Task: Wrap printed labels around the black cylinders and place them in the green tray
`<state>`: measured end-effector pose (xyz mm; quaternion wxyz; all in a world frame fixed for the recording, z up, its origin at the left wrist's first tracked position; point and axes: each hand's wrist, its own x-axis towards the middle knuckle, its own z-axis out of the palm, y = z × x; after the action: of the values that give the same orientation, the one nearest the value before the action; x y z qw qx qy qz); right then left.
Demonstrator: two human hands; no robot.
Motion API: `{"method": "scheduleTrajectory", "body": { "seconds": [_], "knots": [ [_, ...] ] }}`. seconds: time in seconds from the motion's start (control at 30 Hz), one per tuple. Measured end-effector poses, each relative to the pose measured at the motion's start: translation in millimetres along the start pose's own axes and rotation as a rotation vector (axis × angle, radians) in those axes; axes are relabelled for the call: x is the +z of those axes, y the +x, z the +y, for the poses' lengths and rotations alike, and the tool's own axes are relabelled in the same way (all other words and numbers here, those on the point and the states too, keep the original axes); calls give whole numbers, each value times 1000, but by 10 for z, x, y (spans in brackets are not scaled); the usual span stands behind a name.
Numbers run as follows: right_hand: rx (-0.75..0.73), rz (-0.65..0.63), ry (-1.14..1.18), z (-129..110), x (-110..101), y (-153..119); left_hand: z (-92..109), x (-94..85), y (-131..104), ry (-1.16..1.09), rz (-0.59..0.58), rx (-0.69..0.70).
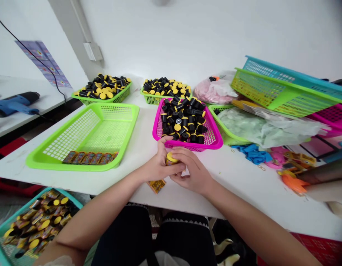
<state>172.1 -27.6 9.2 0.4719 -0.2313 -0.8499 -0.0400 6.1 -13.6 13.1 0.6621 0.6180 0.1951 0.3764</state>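
Over the white table, in front of the pink basket (pixel 215 142), my two hands meet around a small cylinder (pixel 172 159) with a yellow cap and a printed orange wrap. My left hand (pixel 159 164) closes on it from the left, one finger pointing up. From the right, my right hand (pixel 191 171) has its fingers curled over the cap and side. An orange printed sleeve (pixel 156 185) lies flat on the table just below my left hand. Black cylinders with yellow caps (pixel 184 122) fill the pink basket.
A green basket (pixel 128 140) at left holds a row of printed sleeves (pixel 89 157). Two green baskets of cylinders (pixel 104 88) stand by the wall. Stacked baskets (pixel 284 88) and plastic bags (pixel 259 122) crowd the right. A teal basket (pixel 1 240) of wrapped cylinders sits lower left.
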Motion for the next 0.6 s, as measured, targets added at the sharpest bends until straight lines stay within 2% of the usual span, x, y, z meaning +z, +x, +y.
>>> {"method": "scheduleTrajectory", "body": {
  "seconds": [0.07,0.13,0.3,0.43,0.5,0.6],
  "knots": [
    [-20,-11,-10,-16,8,-8,3,-21,-12,24,-35,19],
    [-58,-39,-55,-14,8,-23,-17,-37,-15,85,-15,31],
    [-171,-119,-213,38,-24,-47,-136,-5,14,364,206,92],
    [-170,-126,-263,54,-22,-40,-174,78,43,435,344,164],
    [-146,-96,-243,53,-10,-38,-164,106,53,391,355,197],
    [-107,-43,-187,52,-4,-33,-140,95,61,285,277,197]
  ]
}}
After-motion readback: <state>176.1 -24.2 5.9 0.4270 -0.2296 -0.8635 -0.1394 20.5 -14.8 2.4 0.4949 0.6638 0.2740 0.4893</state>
